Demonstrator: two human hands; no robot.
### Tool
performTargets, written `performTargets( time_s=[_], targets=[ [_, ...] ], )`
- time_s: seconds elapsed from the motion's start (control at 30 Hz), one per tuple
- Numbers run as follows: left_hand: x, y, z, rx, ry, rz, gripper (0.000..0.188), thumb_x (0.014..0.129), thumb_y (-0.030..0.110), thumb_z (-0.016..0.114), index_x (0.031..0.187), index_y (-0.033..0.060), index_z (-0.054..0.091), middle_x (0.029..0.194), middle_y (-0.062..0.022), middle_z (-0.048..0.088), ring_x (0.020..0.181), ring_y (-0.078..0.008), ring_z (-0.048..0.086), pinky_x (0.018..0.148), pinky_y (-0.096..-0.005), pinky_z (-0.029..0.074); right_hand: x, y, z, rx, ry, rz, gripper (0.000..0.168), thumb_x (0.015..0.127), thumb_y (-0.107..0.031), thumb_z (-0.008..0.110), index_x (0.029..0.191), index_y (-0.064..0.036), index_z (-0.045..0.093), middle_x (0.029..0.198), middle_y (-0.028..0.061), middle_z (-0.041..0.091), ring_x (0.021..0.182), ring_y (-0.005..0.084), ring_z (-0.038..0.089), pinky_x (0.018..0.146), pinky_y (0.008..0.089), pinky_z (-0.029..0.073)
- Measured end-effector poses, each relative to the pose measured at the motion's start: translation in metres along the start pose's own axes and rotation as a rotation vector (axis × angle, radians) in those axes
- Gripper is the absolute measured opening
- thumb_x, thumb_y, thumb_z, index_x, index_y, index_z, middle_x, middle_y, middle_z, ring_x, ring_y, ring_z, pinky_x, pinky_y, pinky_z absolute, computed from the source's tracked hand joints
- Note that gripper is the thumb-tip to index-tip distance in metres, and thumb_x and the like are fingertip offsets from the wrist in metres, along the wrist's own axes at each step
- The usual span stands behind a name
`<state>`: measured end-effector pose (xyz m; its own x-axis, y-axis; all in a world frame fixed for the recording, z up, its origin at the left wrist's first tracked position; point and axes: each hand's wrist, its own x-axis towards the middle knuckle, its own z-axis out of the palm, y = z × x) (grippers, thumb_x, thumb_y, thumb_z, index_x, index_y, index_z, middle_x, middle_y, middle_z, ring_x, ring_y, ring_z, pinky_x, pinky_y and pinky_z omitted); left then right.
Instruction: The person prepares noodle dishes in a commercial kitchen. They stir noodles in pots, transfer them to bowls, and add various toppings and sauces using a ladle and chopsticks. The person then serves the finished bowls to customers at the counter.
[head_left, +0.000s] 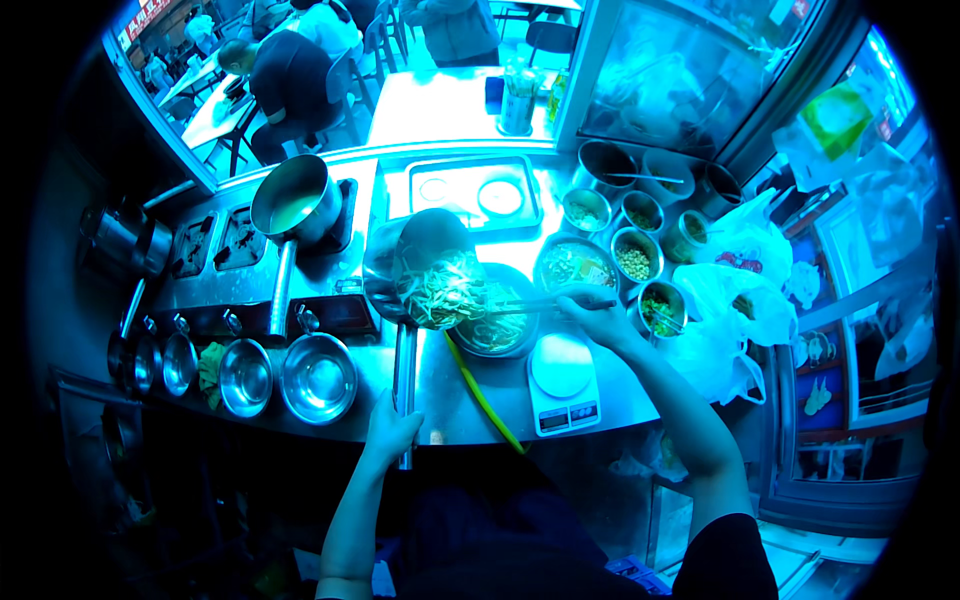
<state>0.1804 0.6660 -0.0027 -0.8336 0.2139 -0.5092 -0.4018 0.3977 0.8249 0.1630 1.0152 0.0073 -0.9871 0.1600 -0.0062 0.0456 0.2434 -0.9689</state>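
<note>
My left hand (394, 429) grips the long handle of a metal saucepan (386, 281), which is tipped to the right. Shredded food (450, 292), pale strands that may be noodles or sprouts, lies at the pan's mouth. Below that mouth stands a bowl (501, 341) with broth and strands in it. My right hand (596, 315) holds a pair of chopsticks (517, 306), their tips reaching left to the food at the pan's rim. A second filled bowl (576, 264) stands just beyond my right hand. Nearer me is a digital kitchen scale (562, 375).
Another saucepan (296, 202) sits on the gas stove (240, 240), its handle jutting towards me. Metal bowls (319, 379) line the counter's front edge. Ingredient cups (636, 259) and plastic bags (739, 300) crowd the right. A yellow-green hose (484, 394) crosses the edge. People sit beyond the window.
</note>
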Motion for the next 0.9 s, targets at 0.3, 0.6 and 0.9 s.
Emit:
performTargets(
  time_s=[0.3,0.6,0.9],
  targets=[
    [-0.004,0.005,0.003,-0.039,-0.053,-0.019,0.027,0.070,0.002,0.054,0.091,-0.0016,0.039,0.055,-0.0075,0.048,0.039,-0.0143,0.049,0.036,-0.0250,0.041,-0.005,-0.101,0.044,-0.241,-0.217,-0.405,0.025,0.082,-0.007,0.054,0.106,-0.003,0.056,0.081,0.0108,0.060,0.065,0.0148,0.059,0.055,0.0281,0.047],
    [-0.007,0.011,0.004,-0.030,-0.070,-0.042,0.027,0.070,0.002,0.055,0.091,-0.0023,0.039,0.055,-0.0085,0.050,0.040,-0.0152,0.051,0.036,-0.0247,0.041,0.013,-0.012,0.069,-0.218,0.158,-0.457,0.018,0.085,-0.014,0.047,0.081,0.000,0.058,0.063,0.0108,0.055,0.054,0.0202,0.055,0.049,0.0310,0.044],
    [0.005,-0.005,0.003,0.234,0.069,0.041,0.027,0.068,0.010,0.059,0.082,-0.0027,0.040,0.060,-0.0149,0.053,0.047,-0.0213,0.057,0.042,-0.0308,0.045,0.033,0.088,0.032,0.903,0.507,0.452,0.028,0.083,-0.021,0.039,0.100,-0.001,0.050,0.075,0.0142,0.058,0.057,0.0191,0.055,0.047,0.0264,0.047]
  ],
)
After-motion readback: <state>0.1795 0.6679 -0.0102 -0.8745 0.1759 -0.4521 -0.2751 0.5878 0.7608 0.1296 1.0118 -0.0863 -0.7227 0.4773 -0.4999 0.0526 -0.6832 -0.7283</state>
